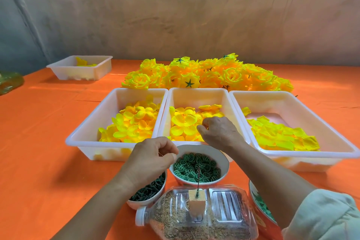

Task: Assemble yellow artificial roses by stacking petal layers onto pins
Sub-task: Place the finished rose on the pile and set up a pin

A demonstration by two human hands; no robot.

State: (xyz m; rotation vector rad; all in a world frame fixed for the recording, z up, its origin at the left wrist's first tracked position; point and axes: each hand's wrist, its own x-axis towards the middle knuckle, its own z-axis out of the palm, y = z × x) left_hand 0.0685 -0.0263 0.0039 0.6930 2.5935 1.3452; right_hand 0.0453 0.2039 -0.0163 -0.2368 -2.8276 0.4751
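R hand (pixel 220 132) reaches into the middle tray (pixel 196 90) w/ thumb & forefinger pinching at the yellow petal layers (pixel 183 121). L hand (pixel 152 156) hovers apart from it by the bowl of green rings (pixel 224 160), fingers curled & thumb to forefinger, tho whatever it may pinch is too small to tell. The pin (pixel 198 181) stands upright in a block (pixel 196 200) on a bottle (pixel 194 218) lying on its side, btwn the forearms on the person's side of both hands & nearer the L, so a picked layer likely has to come back toward the body & drop straight down the pin's vertical axis.
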